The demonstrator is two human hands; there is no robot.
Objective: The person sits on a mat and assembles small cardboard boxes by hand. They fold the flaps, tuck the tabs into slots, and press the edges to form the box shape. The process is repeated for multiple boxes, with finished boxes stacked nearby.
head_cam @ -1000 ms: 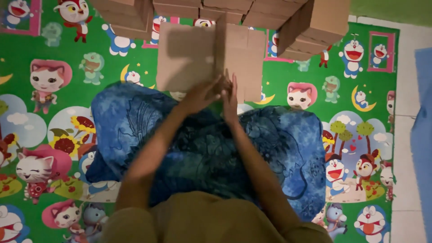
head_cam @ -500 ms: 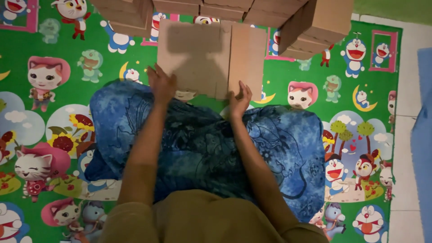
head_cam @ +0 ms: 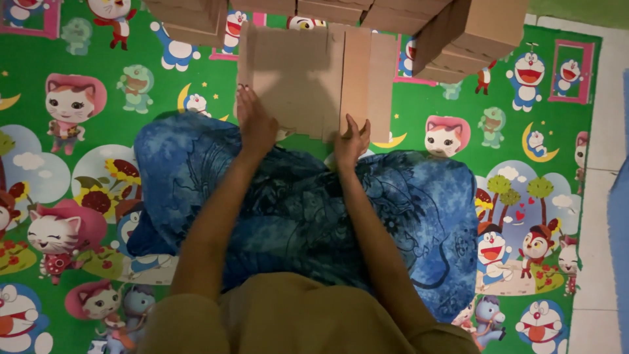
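Green cartoon play mat (head_cam: 98,65) covers floor, w/ cats, moons, sunflowers printed. Folded cardboard boxes (head_cam: 481,29) stacked along top edge, more at top left (head_cam: 187,19). Blue patterned cloth (head_cam: 419,210) over lap. White tile floor (head_cam: 606,196) at right.

Seated on a green cartoon-printed floor mat (head_cam: 98,59), legs draped in blue patterned cloth (head_cam: 308,210), the person rests the left hand (head_cam: 255,121) and right hand (head_cam: 352,141) on the near edge of a flat brown cardboard sheet (head_cam: 308,72) below stacked brown cardboard boxes (head_cam: 472,33).
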